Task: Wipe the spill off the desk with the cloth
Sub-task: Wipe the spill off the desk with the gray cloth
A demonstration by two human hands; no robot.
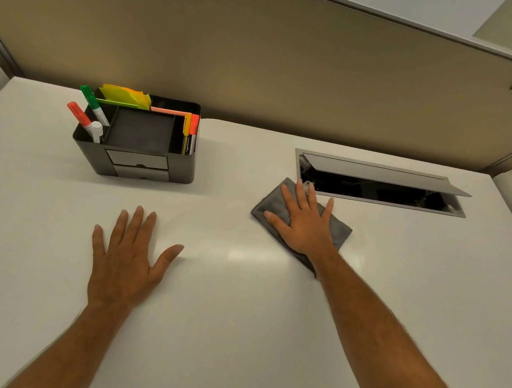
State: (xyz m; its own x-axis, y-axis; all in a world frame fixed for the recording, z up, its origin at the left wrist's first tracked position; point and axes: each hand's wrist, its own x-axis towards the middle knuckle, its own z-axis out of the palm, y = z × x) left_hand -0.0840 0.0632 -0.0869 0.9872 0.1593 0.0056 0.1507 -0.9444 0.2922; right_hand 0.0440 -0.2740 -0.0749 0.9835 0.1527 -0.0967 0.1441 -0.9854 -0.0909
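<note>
A folded grey cloth lies flat on the white desk, right of centre. My right hand presses down on it with the palm flat and the fingers spread, and the cloth shows on both sides of the hand. My left hand rests flat on the bare desk to the left, fingers apart, holding nothing. I cannot make out any spill on the desk surface; only a faint glossy sheen shows between the hands.
A black desk organiser with markers and sticky notes stands at the back left. Just beyond the cloth, a cable hatch in the desk has its metal lid propped open. A beige partition wall closes off the back.
</note>
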